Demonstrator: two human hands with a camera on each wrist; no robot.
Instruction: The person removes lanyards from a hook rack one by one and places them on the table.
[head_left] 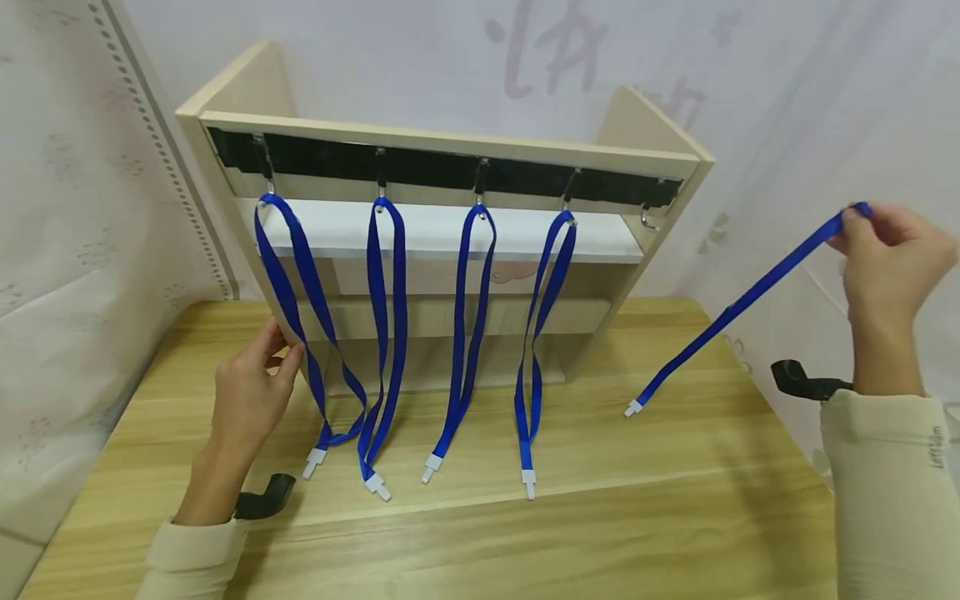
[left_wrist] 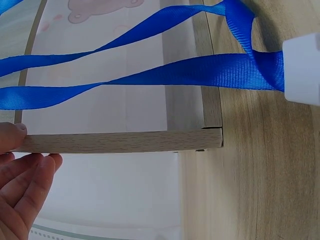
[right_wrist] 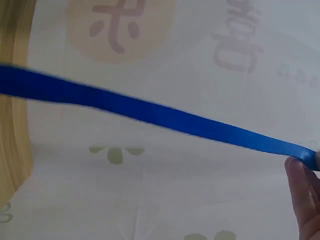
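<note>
Four blue lanyards (head_left: 385,333) hang from rack (head_left: 450,142) hooks. Right hand (head_left: 888,258) pinches a fifth lanyard (head_left: 742,308); left hand (head_left: 251,392), apparently relaxed, touches the rack's side panel (left_wrist: 120,141).

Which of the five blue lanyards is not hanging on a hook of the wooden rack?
The lanyard pinched by the right hand, at the far right. Its white clip rests on the table; the other four hang from hooks.
</note>
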